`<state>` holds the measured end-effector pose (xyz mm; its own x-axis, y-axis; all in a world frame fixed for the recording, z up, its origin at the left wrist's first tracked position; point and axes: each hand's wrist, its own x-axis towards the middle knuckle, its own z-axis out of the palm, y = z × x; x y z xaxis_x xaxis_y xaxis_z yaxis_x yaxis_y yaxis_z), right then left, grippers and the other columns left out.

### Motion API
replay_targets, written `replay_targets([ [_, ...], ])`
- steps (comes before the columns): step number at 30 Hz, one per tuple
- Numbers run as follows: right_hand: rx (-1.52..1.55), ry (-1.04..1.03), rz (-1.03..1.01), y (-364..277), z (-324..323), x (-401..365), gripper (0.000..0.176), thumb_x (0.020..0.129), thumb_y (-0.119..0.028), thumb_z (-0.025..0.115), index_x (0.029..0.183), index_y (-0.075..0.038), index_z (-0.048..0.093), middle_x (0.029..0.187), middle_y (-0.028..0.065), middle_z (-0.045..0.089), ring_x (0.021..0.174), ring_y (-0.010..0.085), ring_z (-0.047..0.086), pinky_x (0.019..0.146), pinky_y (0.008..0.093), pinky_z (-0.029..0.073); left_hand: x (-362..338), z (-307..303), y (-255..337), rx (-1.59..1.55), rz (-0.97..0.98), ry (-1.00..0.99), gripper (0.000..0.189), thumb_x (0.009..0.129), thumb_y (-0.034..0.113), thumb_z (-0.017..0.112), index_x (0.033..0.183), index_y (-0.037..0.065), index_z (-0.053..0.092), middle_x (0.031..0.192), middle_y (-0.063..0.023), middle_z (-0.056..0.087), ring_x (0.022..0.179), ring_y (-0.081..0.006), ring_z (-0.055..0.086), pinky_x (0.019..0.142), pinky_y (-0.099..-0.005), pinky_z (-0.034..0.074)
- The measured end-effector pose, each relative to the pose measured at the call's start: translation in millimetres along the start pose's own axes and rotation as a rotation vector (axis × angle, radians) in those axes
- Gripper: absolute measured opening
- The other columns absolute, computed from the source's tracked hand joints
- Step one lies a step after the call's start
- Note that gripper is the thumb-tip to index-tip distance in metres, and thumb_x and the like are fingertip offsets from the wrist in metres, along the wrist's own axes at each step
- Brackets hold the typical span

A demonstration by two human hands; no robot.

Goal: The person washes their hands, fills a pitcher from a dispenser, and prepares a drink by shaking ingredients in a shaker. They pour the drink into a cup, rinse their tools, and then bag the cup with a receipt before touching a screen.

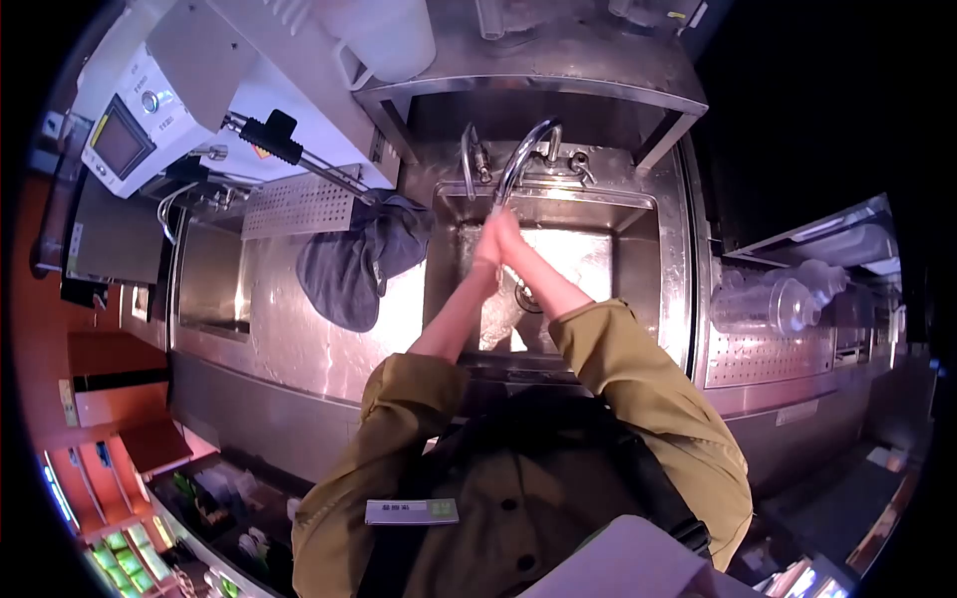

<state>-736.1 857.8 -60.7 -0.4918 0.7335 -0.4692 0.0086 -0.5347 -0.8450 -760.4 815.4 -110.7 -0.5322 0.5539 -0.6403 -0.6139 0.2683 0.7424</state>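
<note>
Beneath the spout of the curved chrome faucet [515,164], my left hand [487,246] and my right hand [507,231] are pressed against each other. They are over the stainless steel sink [638,269], and a drain [527,298] shows below my right forearm. No object shows between the hands. Bright light and blur hide how the fingers are bent. Rolled olive sleeves leave both forearms bare. A crumpled dark grey cloth [349,269] lies on the metal counter to the left of the sink.
A white machine with a screen [122,140] stands at the left, near a perforated drain plate [299,205]. On the metal shelf [538,75] behind the faucet is a translucent pitcher [394,45]. Clear containers [768,304] stand at right. A second faucet [471,164] rises beside the first.
</note>
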Motion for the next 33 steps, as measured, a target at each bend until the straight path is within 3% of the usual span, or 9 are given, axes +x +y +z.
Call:
replay_targets([
  [8, -0.490, 0.490, -0.593, -17, -38, -4, 0.056, 0.084, -0.031, 0.045, 0.125, 0.007, 0.032, 0.131, 0.0255, 0.029, 0.122, 0.0383, 0.026, 0.102, 0.0393, 0.019, -22, 6, 39, -0.265, -0.089, -0.643, 0.033, 0.089, 0.032, 0.044, 0.103, 0.004, 0.052, 0.100, -0.0050, 0.057, 0.093, -0.0188, 0.052, 0.084, -0.0318, 0.039],
  [11, -0.831, 0.809, -0.847, -44, -66, -4, 0.059, 0.078, -0.027, 0.054, 0.121, 0.008, 0.034, 0.128, 0.0270, 0.032, 0.120, 0.0395, 0.029, 0.101, 0.0406, 0.021, 16, -5, 42, 0.628, 0.789, -0.257, 0.006, 0.081, 0.015, 0.055, 0.082, 0.009, 0.056, 0.079, -0.0042, 0.058, 0.068, -0.0156, 0.055, 0.059, -0.0286, 0.045],
  [13, -1.034, 0.938, -0.739, -52, -90, 22, 0.057, 0.077, -0.026, 0.055, 0.120, 0.007, 0.037, 0.123, 0.0272, 0.038, 0.114, 0.0387, 0.038, 0.096, 0.0412, 0.030, 8, -8, 59, -0.290, 0.144, -0.286, 0.016, 0.079, 0.018, 0.059, 0.069, 0.011, 0.049, 0.064, -0.0004, 0.052, 0.054, -0.0125, 0.050, 0.047, -0.0274, 0.040],
  [17, -1.061, 0.606, -0.303, -75, -87, 20, 0.034, 0.074, -0.021, 0.054, 0.097, 0.004, 0.048, 0.084, 0.0213, 0.060, 0.081, 0.0371, 0.059, 0.069, 0.0439, 0.048, -20, -5, 25, 0.427, 0.192, -0.266, 0.027, 0.083, 0.035, 0.051, 0.068, 0.012, 0.048, 0.061, -0.0016, 0.053, 0.050, -0.0159, 0.051, 0.048, -0.0300, 0.041],
  [20, -0.980, 0.471, -0.176, -78, -93, 18, 0.054, 0.070, -0.031, 0.061, 0.110, 0.004, 0.046, 0.097, 0.0239, 0.058, 0.092, 0.0378, 0.055, 0.081, 0.0412, 0.045, -64, 4, -12, 1.831, 0.666, -0.501, 0.064, 0.080, 0.064, 0.023, 0.124, 0.021, 0.041, 0.117, -0.0225, 0.048, 0.107, -0.0361, 0.048, 0.093, -0.0599, 0.021],
  [23, -0.912, 0.543, -0.333, -104, -114, -56, 0.052, 0.071, -0.032, 0.061, 0.110, 0.000, 0.048, 0.108, 0.0228, 0.053, 0.103, 0.0338, 0.051, 0.086, 0.0387, 0.042, -67, -2, -52, 1.690, 0.570, -0.608, 0.074, 0.079, 0.067, 0.020, 0.135, 0.020, 0.021, 0.129, -0.0249, 0.033, 0.118, -0.0367, 0.035, 0.095, -0.0612, 0.014],
  [25, -0.772, 0.914, -0.880, -95, -167, -105, 0.044, 0.074, -0.027, 0.059, 0.108, -0.001, 0.049, 0.107, 0.0172, 0.050, 0.101, 0.0302, 0.047, 0.087, 0.0369, 0.038, -60, 10, -29, 0.710, -0.392, -0.642, 0.056, 0.089, 0.043, 0.037, 0.126, 0.001, 0.034, 0.120, -0.0157, 0.047, 0.111, -0.0211, 0.045, 0.090, -0.0345, 0.034],
  [27, -0.704, 1.355, -1.096, -125, -213, -177, 0.053, 0.071, -0.020, 0.064, 0.114, 0.001, 0.043, 0.113, 0.0175, 0.042, 0.106, 0.0318, 0.039, 0.092, 0.0387, 0.031, -50, 26, -66, 0.750, 0.288, -0.736, 0.038, 0.089, 0.030, 0.043, 0.111, 0.000, 0.050, 0.105, -0.0124, 0.057, 0.102, -0.0175, 0.051, 0.085, -0.0250, 0.037],
  [33, -0.552, 1.923, -0.642, -170, -326, -220, 0.095, 0.056, -0.052, 0.074, 0.115, 0.012, 0.037, 0.113, 0.0281, 0.044, 0.109, 0.0388, 0.041, 0.093, 0.0429, 0.033, -154, 169, -57, -0.018, -0.429, -0.846, 0.052, 0.085, 0.038, 0.048, 0.120, 0.001, 0.037, 0.112, -0.0162, 0.049, 0.099, -0.0268, 0.052, 0.087, -0.0382, 0.043],
])
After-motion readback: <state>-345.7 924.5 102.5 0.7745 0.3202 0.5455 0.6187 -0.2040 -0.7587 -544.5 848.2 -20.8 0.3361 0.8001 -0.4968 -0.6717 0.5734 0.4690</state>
